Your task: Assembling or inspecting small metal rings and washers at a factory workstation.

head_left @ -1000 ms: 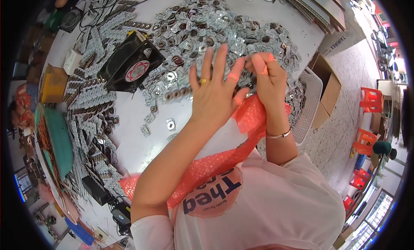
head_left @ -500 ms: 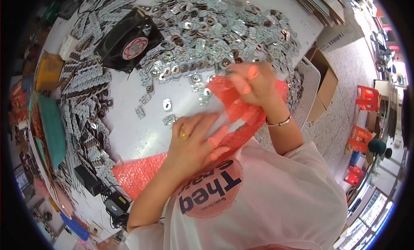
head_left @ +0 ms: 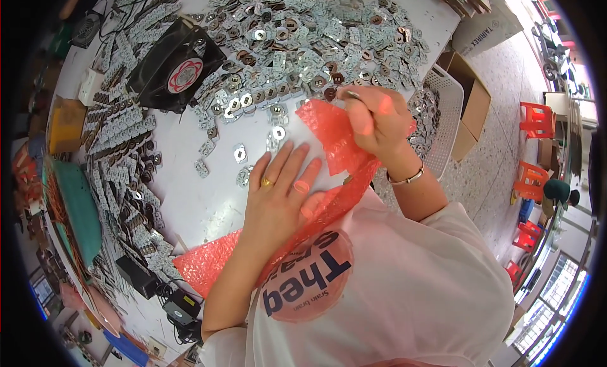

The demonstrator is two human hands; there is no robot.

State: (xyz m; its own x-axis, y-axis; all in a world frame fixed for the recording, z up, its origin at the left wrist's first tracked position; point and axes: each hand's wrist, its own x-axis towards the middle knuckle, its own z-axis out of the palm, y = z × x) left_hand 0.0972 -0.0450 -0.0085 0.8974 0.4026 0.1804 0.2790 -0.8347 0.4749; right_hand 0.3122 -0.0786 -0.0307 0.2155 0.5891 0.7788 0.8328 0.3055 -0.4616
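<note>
White worktable (head_left: 190, 205), heap of small metal parts (head_left: 310, 44) across its far side. Red bubble sheet (head_left: 212, 259) along the near edge: looks light, soft, slick; best gripped by a margin. Left hand (head_left: 276, 199) palm down, fingers loosely spread, nothing visibly held. Right hand (head_left: 381, 121) curled, apparently pinching one metal piece (head_left: 353, 95); likely stiff, light, best taken by its rim.

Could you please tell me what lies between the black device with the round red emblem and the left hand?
In the head view, white tabletop with a few loose metal parts lies between the black device and the left hand.
</note>
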